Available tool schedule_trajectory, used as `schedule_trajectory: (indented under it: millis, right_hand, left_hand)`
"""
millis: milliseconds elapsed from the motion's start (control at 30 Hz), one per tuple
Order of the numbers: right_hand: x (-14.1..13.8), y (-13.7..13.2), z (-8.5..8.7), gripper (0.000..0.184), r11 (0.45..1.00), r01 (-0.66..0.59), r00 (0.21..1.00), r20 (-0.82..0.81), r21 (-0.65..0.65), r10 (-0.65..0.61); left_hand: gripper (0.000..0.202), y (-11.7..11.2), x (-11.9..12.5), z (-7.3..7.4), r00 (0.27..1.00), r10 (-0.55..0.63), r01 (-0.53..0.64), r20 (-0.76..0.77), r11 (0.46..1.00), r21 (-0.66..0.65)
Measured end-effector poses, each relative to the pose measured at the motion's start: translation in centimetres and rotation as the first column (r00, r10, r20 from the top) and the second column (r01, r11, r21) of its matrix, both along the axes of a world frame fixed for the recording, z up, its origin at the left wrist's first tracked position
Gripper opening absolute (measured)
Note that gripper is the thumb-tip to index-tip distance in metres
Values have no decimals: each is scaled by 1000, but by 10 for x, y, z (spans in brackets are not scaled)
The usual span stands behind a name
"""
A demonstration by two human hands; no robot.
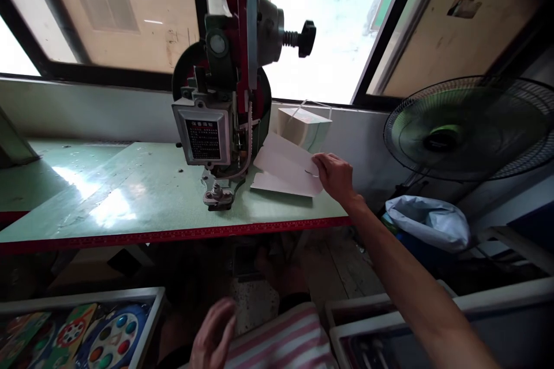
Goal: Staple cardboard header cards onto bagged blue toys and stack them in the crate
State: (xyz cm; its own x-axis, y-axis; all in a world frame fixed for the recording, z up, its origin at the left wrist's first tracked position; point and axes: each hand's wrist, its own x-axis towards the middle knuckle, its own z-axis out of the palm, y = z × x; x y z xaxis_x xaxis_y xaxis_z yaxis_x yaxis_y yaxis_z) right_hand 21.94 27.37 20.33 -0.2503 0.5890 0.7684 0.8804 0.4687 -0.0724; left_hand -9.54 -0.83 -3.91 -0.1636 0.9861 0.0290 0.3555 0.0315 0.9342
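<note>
My right hand (335, 176) pinches the right edge of a flat white card (288, 167) between thumb and fingers. The card has a notch on its left side and a small dark curved mark near my fingers. It lies at a slant over the green tabletop, just right of a red and grey bench machine (205, 132). Low in front of my lap, my left hand (214, 331) is slightly blurred, its thumb and fingers apart with nothing between them.
Behind the card stands a pale box-like thing (305, 124) with thin strings. The green table (147, 190) has a red front edge. At the right are a black fan (445, 138) and a bag-lined bin (426, 222). A crate (158, 305) of colourful packaged toys sits lower left.
</note>
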Motion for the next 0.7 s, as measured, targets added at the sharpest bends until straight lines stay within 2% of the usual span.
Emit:
schedule_trajectory:
  millis: [33, 67, 167, 233, 300, 367, 400, 467, 500, 533, 567, 600, 633, 700]
  right_hand:
    - [2, -16, -1, 34, 997, -68, 998, 13, -33, 68]
    - [4, -34, -3, 32, 987, -138, 990, 19, -76, 140]
    - [6, -90, -25, 27, 911, -330, 940, 5, -247, 342]
    - [6, -123, -47, 24, 843, -405, 904, -17, -355, 427]
    - [12, -149, -70, 25, 792, -431, 892, -72, -433, 446]
    - [31, -169, -93, 27, 746, -429, 901, -177, -510, 397]
    - [46, -179, -104, 28, 727, -404, 915, -240, -555, 325]
    - [87, -200, -131, 36, 687, -270, 948, -312, -675, 66]
    - [111, -212, -148, 43, 646, -152, 951, -288, -749, -111]
    - [134, -226, -165, 52, 567, -1, 941, -193, -823, -277]
    - [156, -241, -184, 56, 434, 155, 916, -36, -888, -401]
    - [176, -257, -204, 57, 264, 287, 877, 142, -921, -460]
    - [192, -272, -224, 50, 172, 333, 853, 219, -927, -473]
    - [212, -297, -262, 26, 56, 390, 819, 318, -919, -478]
  left_hand:
    - [43, 6, -3, 14, 998, 49, -45, -35, 993, 110]
    - [39, 13, -4, 30, 998, 37, -28, -50, 986, 166]
    - [31, 35, -1, 75, 999, -26, 34, -35, 966, 257]
    - [29, 49, 7, 93, 993, -110, 114, -31, 962, 248]
    - [28, 59, 18, 100, 968, -249, 252, -38, 944, 212]
    - [29, 66, 30, 98, 922, -385, 387, -44, 904, 183]
    - [30, 68, 35, 95, 904, -425, 426, -44, 887, 178]
    - [32, 71, 42, 85, 892, -450, 450, -42, 876, 172]
    - [32, 71, 44, 79, 897, -440, 440, -40, 882, 167]
    - [31, 72, 44, 72, 904, -426, 426, -39, 891, 160]
    - [31, 72, 43, 66, 912, -408, 409, -38, 900, 150]
    - [30, 72, 41, 60, 919, -392, 394, -40, 909, 137]
    - [29, 72, 39, 53, 924, -379, 382, -44, 916, 124]
    - [30, 71, 35, 43, 930, -363, 367, -53, 926, 92]
